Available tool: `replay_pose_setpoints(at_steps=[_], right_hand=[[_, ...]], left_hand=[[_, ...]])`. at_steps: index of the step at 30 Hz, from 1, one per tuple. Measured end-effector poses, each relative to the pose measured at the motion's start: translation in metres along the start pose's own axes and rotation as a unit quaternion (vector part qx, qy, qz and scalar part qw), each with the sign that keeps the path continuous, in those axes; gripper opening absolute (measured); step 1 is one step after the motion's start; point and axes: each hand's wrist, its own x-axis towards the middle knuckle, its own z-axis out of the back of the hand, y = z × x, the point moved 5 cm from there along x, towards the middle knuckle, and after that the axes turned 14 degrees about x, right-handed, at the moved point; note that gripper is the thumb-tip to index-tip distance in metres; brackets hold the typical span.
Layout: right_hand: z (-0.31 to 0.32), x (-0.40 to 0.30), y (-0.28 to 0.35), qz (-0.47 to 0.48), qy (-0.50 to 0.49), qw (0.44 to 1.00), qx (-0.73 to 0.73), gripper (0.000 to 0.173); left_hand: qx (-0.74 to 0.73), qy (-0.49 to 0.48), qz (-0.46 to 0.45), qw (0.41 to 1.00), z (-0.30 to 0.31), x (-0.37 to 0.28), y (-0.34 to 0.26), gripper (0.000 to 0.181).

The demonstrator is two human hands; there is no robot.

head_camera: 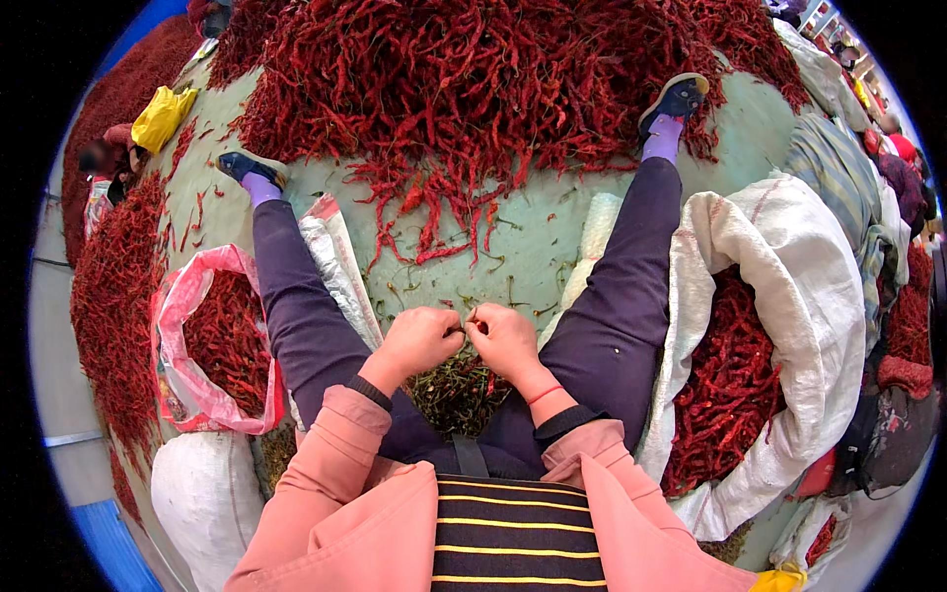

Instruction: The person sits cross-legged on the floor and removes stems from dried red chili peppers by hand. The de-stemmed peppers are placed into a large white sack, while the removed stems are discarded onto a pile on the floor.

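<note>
My left hand [425, 339] and my right hand [506, 337] meet over my lap, fingertips almost touching. A bit of a red chili pepper [482, 326] shows inside the curled fingers of my right hand. My left thumb and forefinger are pinched together; whatever may lie between them is too small to make out. Below the hands, a heap of greenish-brown chili stems [457, 396] lies between my thighs. Beyond my hands, loose red chilies [436, 222] trail from a large pile of dried red chilies [473, 81], which lies between my outstretched feet.
Left of my leg stands a pink-rimmed plastic bag [174, 340] containing chilies, with a white sack [207, 503] behind it. To my right, a rolled-down white woven sack [814, 244] holds red chilies. A person [118, 159] bends beside a yellow bag [161, 118] at far left.
</note>
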Motion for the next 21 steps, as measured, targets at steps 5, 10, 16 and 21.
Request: replay_pose_setpoints(at_steps=[5,10,16,21], right_hand=[[-0.007,0.002,-0.006,-0.028,0.051,0.997,0.055,0.02],[-0.015,0.013,-0.014,-0.115,0.064,0.983,0.126,0.024],[-0.012,0.017,-0.037,-0.13,0.036,0.972,0.193,0.024],[-0.012,0.007,-0.039,-0.085,-0.087,0.965,0.233,0.019]], left_hand=[[0.143,0.054,0.007,0.988,0.003,0.017,0.032,0.021],[0.218,-0.139,0.088,0.962,0.007,0.059,0.091,0.021],[0.27,-0.189,0.036,0.943,-0.036,0.115,0.099,0.013],[0.074,-0.092,0.113,0.987,-0.029,0.07,0.08,0.018]])
